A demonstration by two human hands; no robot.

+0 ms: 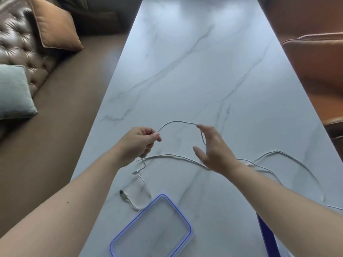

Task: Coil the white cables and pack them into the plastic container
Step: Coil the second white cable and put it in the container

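A thin white cable (176,122) arches in the air between my two hands. My left hand (138,143) is closed on one part of it, and a short tail with a small plug (136,171) hangs below the fist. My right hand (211,149) pinches the cable at its fingertips, the other fingers spread. More white cable (278,152) lies in loose curves on the table to the right. A second cable end with a USB plug (123,194) lies near the clear plastic container (187,222) with a blue rim, which sits at the near edge.
The work surface is a long white marble table (194,62). A brown tufted sofa with an orange cushion (53,25) and a grey cushion (13,91) stands on the left. An orange chair (315,62) stands on the right. A dark blue strip (267,236) lies near my right forearm.
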